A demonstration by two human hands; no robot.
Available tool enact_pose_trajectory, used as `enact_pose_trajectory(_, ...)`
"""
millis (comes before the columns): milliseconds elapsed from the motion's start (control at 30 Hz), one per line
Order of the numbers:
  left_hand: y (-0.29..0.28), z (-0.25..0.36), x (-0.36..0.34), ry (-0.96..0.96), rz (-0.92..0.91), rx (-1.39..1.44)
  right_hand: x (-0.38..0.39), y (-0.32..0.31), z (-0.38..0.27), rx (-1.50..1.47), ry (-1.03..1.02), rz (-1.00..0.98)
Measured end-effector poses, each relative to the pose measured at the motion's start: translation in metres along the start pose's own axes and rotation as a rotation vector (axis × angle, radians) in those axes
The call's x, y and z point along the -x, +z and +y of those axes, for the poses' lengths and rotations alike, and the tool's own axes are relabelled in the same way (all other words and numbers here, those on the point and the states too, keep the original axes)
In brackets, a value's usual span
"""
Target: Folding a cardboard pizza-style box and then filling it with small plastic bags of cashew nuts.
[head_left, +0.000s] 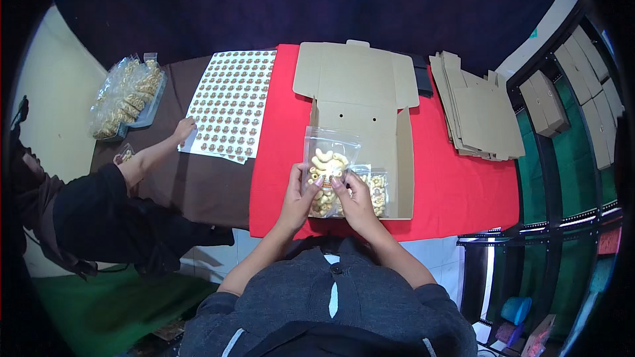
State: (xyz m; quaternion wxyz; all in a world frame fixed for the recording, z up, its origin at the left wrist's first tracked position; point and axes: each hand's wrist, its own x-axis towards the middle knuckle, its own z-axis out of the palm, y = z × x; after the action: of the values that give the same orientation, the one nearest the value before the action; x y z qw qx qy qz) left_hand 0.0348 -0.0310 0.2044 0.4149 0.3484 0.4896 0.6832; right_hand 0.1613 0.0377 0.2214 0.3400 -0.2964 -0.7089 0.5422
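Between my two hands is a clear zip bag of curved, pale macaroni-shaped snacks [325, 160], with a round label low on its front. My left hand [299, 192] grips its left side, and my right hand [355, 199] its right side, both thumbs pressed on the front near the label. Beneath it stands an open brown cardboard box [403, 158], its lid folded back away from me. More bagged snacks [379, 193] lie in the near part of the box, partly hidden by my right hand and the held bag.
Flattened cardboard boxes [479, 109] are stacked on the red cloth [463, 192] at right. To the left lie sticker sheets [228, 102], touched by a co-worker's hand [185, 129]. Beyond is a plastic tub [149, 109] heaped with snack bags. Folded boxes [544, 102] sit on the right-hand shelving.
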Motion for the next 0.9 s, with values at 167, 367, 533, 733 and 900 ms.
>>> enact_pose_trajectory(167,0.022,-0.009,0.006,-0.148,0.091,0.099,0.007,-0.025,0.011,-0.014,0.042,-0.020)
enact_pose_trajectory(367,0.056,-0.007,0.013,0.020,0.092,-0.088,0.013,-0.046,0.002,0.018,-0.009,-0.037)
enact_pose_trajectory(533,0.079,-0.004,0.018,-0.072,0.155,0.082,0.015,-0.065,0.017,-0.027,0.039,-0.063)
enact_pose_trajectory(733,0.087,-0.016,0.022,0.084,0.180,-0.291,0.016,-0.070,0.020,-0.114,0.014,-0.025)
enact_pose_trajectory(900,0.097,-0.016,0.025,0.071,0.224,-0.193,0.019,-0.085,0.011,0.059,0.001,-0.135)
